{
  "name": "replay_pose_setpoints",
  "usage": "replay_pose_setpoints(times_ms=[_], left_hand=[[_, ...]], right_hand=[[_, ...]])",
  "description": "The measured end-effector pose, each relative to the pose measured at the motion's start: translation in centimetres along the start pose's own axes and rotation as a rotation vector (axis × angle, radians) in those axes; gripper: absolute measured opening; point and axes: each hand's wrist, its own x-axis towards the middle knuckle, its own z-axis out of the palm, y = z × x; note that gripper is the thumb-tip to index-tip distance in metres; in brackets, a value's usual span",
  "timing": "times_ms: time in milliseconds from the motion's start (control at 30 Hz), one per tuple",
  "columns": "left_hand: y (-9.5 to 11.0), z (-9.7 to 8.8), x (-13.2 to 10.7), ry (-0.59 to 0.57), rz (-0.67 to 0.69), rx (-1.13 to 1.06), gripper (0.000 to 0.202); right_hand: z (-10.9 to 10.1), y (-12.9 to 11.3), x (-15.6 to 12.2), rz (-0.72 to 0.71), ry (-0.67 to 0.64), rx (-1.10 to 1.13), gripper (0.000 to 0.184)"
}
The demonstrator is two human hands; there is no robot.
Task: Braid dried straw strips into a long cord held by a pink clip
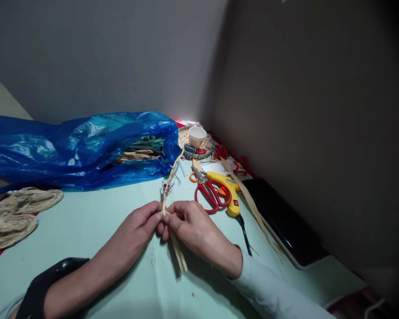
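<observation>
My left hand [142, 223] and my right hand [186, 223] meet at the middle of the table, thumbs and fingertips pinched close together. Between them they grip a braid of pale plant-fibre strips [168, 188]. Its narrow twisted part runs away from me toward the round woven tray. Loose flat ends [179, 254] hang out below my right hand toward me. A small dark clip-like piece with thin wires [166, 188] lies by the braid just beyond my fingertips; its exact kind is unclear. My fingers partly hide where the strips cross.
Red-handled scissors [213, 195] and a yellow glue gun [231, 190] lie right of my hands. A black tablet-like device [282, 221] sits farther right. A blue plastic bag [86, 150] of strips lies behind. Woven soles [29, 199] are at left; a paper cup [197, 136] stands on the woven tray [208, 144].
</observation>
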Motion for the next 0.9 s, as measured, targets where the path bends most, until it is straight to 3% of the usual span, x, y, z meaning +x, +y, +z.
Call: replay_pose_setpoints(times_ms=[167,333,533,733,900], left_hand=[[-0.4,-0.2,0.2,0.085,-0.041,0.052,0.03],[-0.5,-0.4,0.3,0.118,-0.144,-0.013,0.029],[0.1,-0.2,0.2,0.172,-0.155,-0.023,0.025],[-0.3,-0.3,0.0,0.191,-0.183,-0.097,0.024],[-0.5,-0.7,-0.7,0.11,-0.213,-0.256,0.033]], right_hand=[[-0.2,-1.1,-0.7,0.003,0.076,-0.325,0.024],[-0.5,-1.2,-1.0,-0.07,0.047,-0.463,0.027],[0.1,-1.7,-1.9,-0.11,0.108,-0.782,0.02],[2.1,-1.6,-3.3,-0.329,0.023,-1.031,0.012],[3.1,-0.9,-3.6,-0.616,-0.066,-1.218,0.018]])
